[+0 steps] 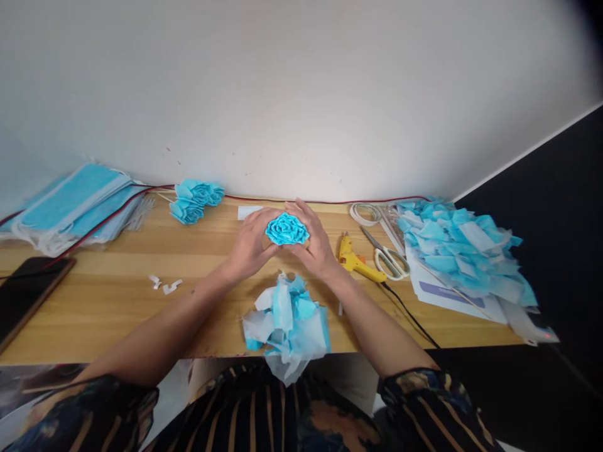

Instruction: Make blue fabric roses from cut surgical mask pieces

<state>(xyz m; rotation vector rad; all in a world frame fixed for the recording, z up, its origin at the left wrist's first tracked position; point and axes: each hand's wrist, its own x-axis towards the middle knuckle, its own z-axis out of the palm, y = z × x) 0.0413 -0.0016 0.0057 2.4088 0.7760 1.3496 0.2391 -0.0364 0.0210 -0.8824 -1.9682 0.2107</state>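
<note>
Between both hands sits a blue fabric rose [287, 228], held just above the wooden table [117, 295]. My left hand [249, 245] cups it from the left with curled fingers. My right hand [315, 242] wraps it from the right, fingers closed around its edge. Below my wrists lies a loose heap of blue and white fabric scraps [288, 323] at the table's front edge.
Finished blue roses [194, 199] lie at the back left, beside a stack of blue face masks [75, 207]. A yellow glue gun [355, 260], scissors [389, 257], tape roll [363, 213] and a big pile of cut pieces [464, 251] lie right. A phone [28, 289] rests far left.
</note>
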